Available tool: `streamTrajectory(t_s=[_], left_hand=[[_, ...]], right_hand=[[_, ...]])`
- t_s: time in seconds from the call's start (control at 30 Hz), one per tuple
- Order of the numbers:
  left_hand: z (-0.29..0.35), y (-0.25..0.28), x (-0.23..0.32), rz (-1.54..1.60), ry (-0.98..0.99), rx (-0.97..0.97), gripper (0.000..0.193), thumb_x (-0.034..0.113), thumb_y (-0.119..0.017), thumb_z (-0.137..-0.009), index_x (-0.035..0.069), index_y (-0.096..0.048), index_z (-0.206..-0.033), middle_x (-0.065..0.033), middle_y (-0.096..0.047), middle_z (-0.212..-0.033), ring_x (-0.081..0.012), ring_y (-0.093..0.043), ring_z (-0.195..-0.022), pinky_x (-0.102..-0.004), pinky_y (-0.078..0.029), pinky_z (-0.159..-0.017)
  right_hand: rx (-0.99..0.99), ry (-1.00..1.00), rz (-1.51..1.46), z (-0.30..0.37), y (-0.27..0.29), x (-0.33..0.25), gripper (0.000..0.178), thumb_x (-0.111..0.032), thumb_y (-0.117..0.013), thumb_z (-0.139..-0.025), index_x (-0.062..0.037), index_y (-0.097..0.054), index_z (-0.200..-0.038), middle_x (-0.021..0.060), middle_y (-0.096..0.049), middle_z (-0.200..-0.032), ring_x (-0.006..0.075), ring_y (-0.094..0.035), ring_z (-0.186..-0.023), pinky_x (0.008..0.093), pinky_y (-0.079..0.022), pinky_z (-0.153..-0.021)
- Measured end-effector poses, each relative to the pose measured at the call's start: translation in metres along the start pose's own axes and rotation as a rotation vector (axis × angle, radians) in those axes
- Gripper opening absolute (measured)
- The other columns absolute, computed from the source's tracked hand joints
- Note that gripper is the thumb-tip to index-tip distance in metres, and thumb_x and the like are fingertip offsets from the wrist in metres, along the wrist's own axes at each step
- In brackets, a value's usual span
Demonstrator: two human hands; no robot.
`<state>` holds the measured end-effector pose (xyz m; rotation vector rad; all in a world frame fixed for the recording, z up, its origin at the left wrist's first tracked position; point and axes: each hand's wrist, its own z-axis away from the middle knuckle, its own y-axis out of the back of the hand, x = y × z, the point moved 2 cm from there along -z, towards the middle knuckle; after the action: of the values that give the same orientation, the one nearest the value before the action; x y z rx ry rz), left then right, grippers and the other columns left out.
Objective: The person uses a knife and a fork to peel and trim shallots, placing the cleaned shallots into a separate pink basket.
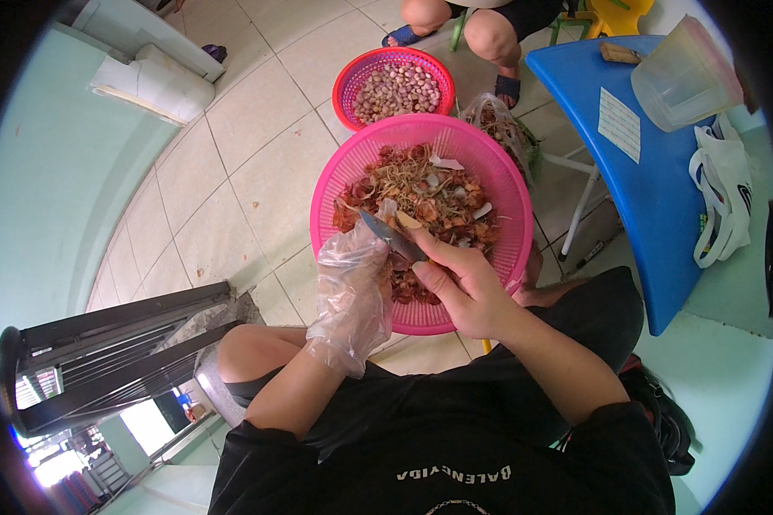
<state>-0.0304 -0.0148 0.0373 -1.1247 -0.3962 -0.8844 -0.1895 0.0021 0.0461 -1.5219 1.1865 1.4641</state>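
Observation:
My left hand [352,275], in a clear plastic glove, is closed at the near left of a big pink basket [517,225]. What its fingers hold is hidden by the glove and the blade. My right hand [468,292] grips a small knife [381,229], its thumb and forefinger near the blade. The blade points up and left, right beside the gloved fingers. Under both hands, the basket holds a heap of reddish-brown onion or shallot skins [421,193] with dry roots and a few pale pieces.
Beyond it stands a red basket [343,86] of small purplish bulbs [395,90]. A plastic bag [500,124] of similar stuff lies at its right. Another person's legs [489,39] are at the far side. A blue table [593,180] carries a clear container [683,81]; a dark railing [120,343] is left.

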Motion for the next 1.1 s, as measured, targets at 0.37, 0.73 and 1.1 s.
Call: streamTrajectory(t_s=[0.37, 0.73, 1.1], left_hand=[[0.001, -0.005, 0.001, -0.017, -0.028, -0.023, 0.024, 0.012, -0.062, -0.099, 0.003, -0.064, -0.121, -0.0081, -0.068, -0.116, -0.0201, -0.067, -0.102, -0.0344, -0.056, -0.089], [0.003, -0.002, 0.005, -0.032, 0.016, -0.043, 0.023, 0.012, -0.064, -0.098, 0.002, -0.067, -0.119, -0.0095, -0.07, -0.115, -0.0217, -0.068, -0.102, -0.0358, -0.056, -0.089], [-0.003, 0.001, 0.004, 0.003, 0.099, 0.025, 0.026, 0.008, -0.063, -0.098, 0.003, -0.065, -0.123, -0.0088, -0.069, -0.115, -0.0207, -0.068, -0.101, -0.0348, -0.057, -0.088]], right_hand=[[0.007, 0.004, -0.074, 0.002, 0.0, 0.002, 0.048, -0.005, -0.053, -0.102, 0.0048, -0.042, -0.147, 0.0206, -0.059, -0.139, 0.0221, -0.057, -0.128, 0.0325, -0.04, -0.107], [-0.007, -0.028, -0.154, 0.001, 0.002, 0.001, 0.051, -0.011, -0.054, -0.105, 0.0047, -0.038, -0.151, 0.009, -0.06, -0.134, 0.0105, -0.054, -0.113, 0.0263, -0.042, -0.1], [-0.034, -0.122, -0.32, 0.001, -0.005, -0.004, 0.054, -0.011, -0.054, -0.105, -0.0011, -0.034, -0.155, -0.0018, -0.056, -0.102, 0.0037, -0.046, -0.083, 0.0211, -0.043, -0.075]])
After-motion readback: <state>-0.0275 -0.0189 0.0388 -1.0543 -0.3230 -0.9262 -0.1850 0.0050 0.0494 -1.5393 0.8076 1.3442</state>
